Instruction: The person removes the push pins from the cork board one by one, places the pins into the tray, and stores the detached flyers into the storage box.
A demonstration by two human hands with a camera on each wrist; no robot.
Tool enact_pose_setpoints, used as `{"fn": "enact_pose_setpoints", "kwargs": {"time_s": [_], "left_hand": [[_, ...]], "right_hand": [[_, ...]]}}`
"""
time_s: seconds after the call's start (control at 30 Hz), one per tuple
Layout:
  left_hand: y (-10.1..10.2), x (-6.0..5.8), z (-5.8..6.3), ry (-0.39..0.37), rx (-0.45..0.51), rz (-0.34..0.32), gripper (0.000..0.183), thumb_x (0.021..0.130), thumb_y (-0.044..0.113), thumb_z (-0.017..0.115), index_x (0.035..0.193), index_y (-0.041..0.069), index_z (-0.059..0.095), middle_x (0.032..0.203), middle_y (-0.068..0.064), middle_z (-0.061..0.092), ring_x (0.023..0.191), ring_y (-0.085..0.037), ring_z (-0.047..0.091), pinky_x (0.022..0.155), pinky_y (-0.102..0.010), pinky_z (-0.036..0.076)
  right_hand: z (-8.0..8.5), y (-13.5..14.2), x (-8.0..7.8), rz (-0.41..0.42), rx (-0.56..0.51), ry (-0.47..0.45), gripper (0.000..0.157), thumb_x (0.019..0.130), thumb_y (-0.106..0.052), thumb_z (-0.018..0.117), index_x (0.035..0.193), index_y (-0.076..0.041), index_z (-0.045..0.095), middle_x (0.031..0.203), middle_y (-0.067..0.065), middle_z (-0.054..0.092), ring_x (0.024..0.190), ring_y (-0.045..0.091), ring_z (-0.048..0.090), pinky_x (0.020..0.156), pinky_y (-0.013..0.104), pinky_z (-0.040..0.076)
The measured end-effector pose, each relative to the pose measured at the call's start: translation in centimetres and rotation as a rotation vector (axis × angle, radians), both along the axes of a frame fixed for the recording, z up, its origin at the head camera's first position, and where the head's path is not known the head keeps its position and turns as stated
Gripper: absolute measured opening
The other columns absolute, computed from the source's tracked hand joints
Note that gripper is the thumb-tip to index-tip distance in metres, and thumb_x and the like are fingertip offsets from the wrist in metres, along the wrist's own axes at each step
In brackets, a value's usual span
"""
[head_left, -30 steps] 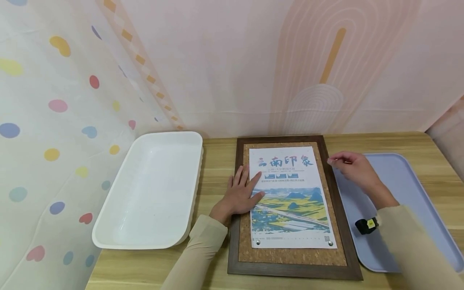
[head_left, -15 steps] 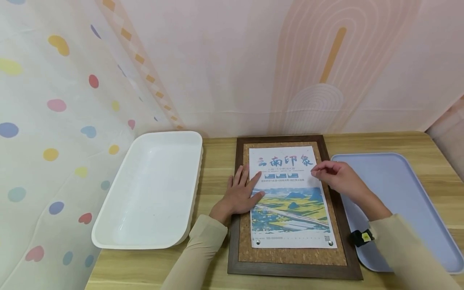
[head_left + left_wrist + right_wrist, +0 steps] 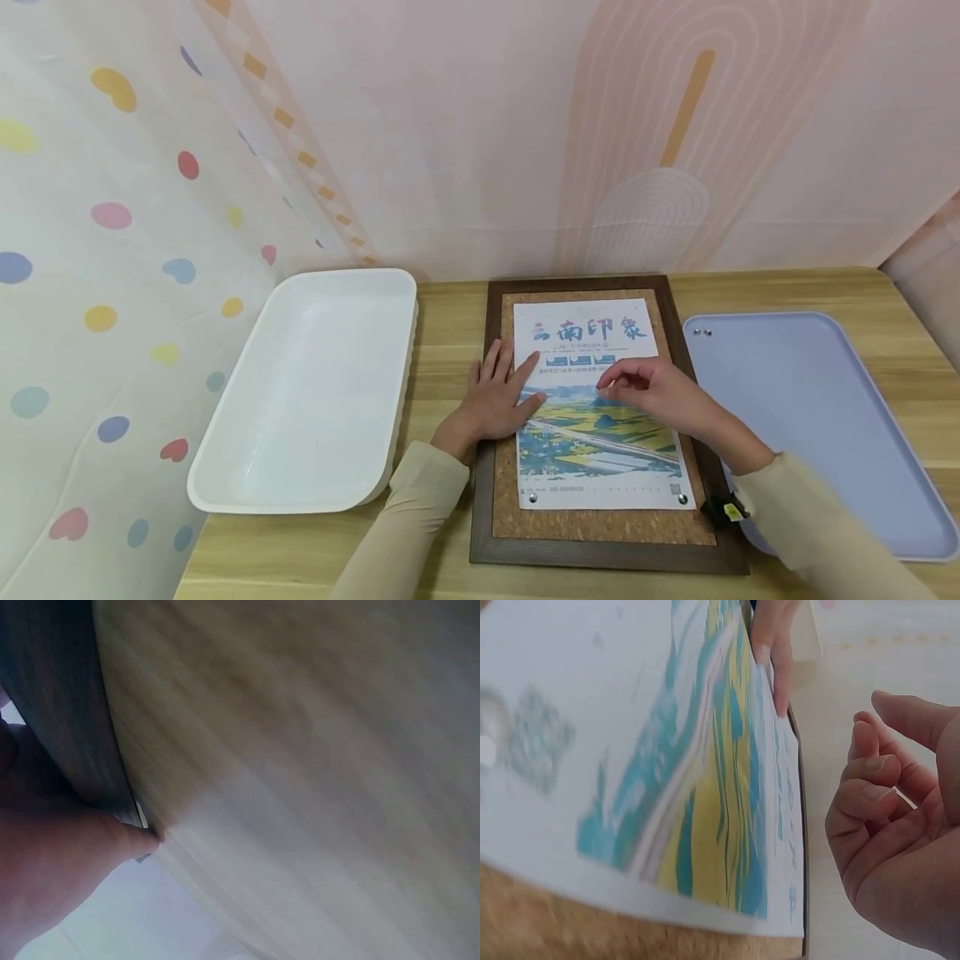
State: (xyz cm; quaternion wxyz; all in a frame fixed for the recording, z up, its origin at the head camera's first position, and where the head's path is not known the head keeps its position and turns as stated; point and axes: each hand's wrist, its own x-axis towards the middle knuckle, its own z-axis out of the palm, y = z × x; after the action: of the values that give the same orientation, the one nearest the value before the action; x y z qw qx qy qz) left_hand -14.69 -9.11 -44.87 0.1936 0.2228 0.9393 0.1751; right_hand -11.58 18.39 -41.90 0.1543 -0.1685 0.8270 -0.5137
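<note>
My left hand [image 3: 489,406] lies spread over the left edge of a printed poster [image 3: 600,450] and the dark wooden frame of a cork board [image 3: 607,527]. Two silver pushpins hold the poster's lower corners, the left pin [image 3: 533,497] and the right pin [image 3: 682,499]. Above the poster's middle, my right hand [image 3: 660,393] has loosely curled fingers; in the right wrist view its thumb and forefinger tips stand slightly apart, nothing visible between them. Two more silver pushpins [image 3: 702,332] lie in the blue tray's upper left corner.
A deep white tray [image 3: 303,400] stands left of the board. The shallow blue tray [image 3: 817,433] is on the right, partly under my right sleeve [image 3: 817,521]. All rest on a wood-grain table [image 3: 442,325] against a patterned cloth backdrop [image 3: 465,150].
My right hand has moved left and down from beside the blue tray to over the poster's middle. The pushpins in the tray have come into view. My left hand has stayed in place.
</note>
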Motion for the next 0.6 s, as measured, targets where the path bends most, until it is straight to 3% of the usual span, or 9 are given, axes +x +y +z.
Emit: {"fn": "enact_pose_setpoints", "kwargs": {"time_s": [0.4,0.6], "left_hand": [[-0.1,0.2,0.2,0.016,-0.039,0.014,0.066,0.104,0.052,0.036,0.161,0.028,0.011,0.165,-0.01,-0.016,0.151,-0.029,-0.019,0.119,-0.059,-0.004],[0.2,0.0,0.4,0.022,-0.015,0.005,0.067,0.104,0.052,0.036,0.161,0.027,0.012,0.165,-0.01,-0.016,0.151,-0.03,-0.019,0.119,-0.059,-0.004]], "right_hand": [[-0.3,-2.1,1.3,0.131,-0.05,-0.038,0.014,0.095,-0.007,0.064,0.106,0.0,0.069,0.085,0.005,0.062,0.068,0.011,0.053,0.063,0.024,0.047],[-0.6,-3.3,2.0,0.215,-0.046,-0.057,0.015,0.095,-0.011,0.066,0.107,-0.004,0.07,0.082,0.003,0.063,0.062,0.008,0.051,0.058,0.025,0.046]]}}
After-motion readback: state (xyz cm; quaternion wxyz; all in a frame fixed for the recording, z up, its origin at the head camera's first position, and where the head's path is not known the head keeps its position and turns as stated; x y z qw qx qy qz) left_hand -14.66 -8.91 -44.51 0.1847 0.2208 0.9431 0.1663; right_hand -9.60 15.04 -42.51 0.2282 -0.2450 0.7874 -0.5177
